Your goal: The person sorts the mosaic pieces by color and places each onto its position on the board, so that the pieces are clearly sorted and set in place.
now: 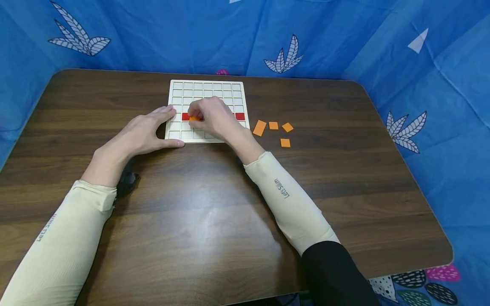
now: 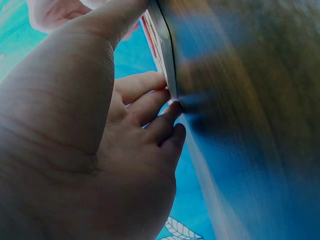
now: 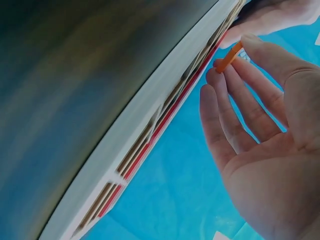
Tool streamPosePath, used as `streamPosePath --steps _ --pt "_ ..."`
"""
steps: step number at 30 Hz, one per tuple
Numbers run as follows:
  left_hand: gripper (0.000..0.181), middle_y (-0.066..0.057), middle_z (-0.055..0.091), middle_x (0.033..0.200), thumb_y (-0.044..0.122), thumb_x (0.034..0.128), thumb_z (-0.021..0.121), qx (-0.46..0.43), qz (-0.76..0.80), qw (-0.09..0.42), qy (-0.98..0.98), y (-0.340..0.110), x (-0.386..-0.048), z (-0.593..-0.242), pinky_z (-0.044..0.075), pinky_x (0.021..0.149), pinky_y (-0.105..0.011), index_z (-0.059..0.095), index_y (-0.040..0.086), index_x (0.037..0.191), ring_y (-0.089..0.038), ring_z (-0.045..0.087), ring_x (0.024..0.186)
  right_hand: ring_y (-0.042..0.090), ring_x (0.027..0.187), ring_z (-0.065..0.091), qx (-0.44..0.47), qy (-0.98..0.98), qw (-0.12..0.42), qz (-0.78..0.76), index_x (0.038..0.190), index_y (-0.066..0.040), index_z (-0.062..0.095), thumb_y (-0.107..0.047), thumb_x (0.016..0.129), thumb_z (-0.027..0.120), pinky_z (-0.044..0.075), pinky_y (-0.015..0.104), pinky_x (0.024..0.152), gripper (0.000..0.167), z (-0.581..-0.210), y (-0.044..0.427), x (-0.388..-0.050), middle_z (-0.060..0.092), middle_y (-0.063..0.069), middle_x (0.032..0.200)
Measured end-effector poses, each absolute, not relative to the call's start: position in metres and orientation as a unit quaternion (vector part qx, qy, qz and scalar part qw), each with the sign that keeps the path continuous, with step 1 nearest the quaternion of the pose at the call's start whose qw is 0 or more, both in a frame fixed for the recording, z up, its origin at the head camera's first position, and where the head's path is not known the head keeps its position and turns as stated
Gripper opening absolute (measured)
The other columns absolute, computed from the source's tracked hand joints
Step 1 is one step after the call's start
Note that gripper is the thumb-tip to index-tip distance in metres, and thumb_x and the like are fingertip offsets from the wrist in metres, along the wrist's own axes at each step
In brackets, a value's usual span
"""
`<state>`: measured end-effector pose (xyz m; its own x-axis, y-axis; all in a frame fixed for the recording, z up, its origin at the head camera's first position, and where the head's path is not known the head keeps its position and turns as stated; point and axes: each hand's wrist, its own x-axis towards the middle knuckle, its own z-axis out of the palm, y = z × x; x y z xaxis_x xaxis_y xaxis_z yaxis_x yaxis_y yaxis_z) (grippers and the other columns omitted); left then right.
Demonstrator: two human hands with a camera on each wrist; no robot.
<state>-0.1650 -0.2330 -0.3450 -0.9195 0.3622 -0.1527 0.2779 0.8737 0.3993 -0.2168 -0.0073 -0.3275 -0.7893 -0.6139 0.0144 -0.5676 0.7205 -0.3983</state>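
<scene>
Left hand [image 1: 139, 131]: thumb and fingers spread wide at the near and left edges of a white, rectangular gridded board [image 1: 206, 81], placed, I judge, to steady it. Right hand [image 1: 218, 117]: thumb and fingertips pinching a small, thin orange tile [image 3: 230, 57] by opposite edges, over the board's red row [image 1: 240, 116], probably keeping its faces free. Tile: plain, straight-edged, material unclear to me; four orange pieces [image 1: 273, 126] lie right, on the brown wood-grain tabletop [image 1: 183, 216].

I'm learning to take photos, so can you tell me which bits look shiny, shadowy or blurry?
Head view: pale glare on the table, dark shadows beside the sleeves; left wrist view: tabletop blurred, left hand dim; right wrist view: tabletop blurred at upper left, while the orange tile looks fairly clear.
</scene>
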Motion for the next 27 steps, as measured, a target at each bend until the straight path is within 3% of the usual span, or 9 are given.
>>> streamPosePath --steps 19,27 --pt "0.110 -0.014 0.019 0.176 0.069 0.0882 0.073 0.167 0.188 0.110 0.962 -0.232 -0.164 -0.346 0.026 0.124 -0.065 0.027 0.008 0.167 -0.043 0.024 0.159 0.012 0.094 0.068 -0.362 0.909 0.043 -0.200 0.102 -0.008 0.079 -0.010 0.091 0.081 0.053 0.020 0.089 0.011 -0.333 -0.019 -0.209 0.075 0.002 0.099" --pt "0.109 -0.015 0.020 0.176 0.067 0.0891 0.074 0.168 0.190 0.110 0.961 -0.231 -0.163 -0.345 0.026 0.125 -0.065 0.028 0.006 0.167 -0.042 0.024 0.160 0.014 0.097 0.069 -0.342 0.915 0.038 -0.210 0.103 -0.005 0.078 -0.011 0.090 0.084 0.054 0.020 0.090 0.016 -0.334 -0.021 -0.206 0.076 0.005 0.103"
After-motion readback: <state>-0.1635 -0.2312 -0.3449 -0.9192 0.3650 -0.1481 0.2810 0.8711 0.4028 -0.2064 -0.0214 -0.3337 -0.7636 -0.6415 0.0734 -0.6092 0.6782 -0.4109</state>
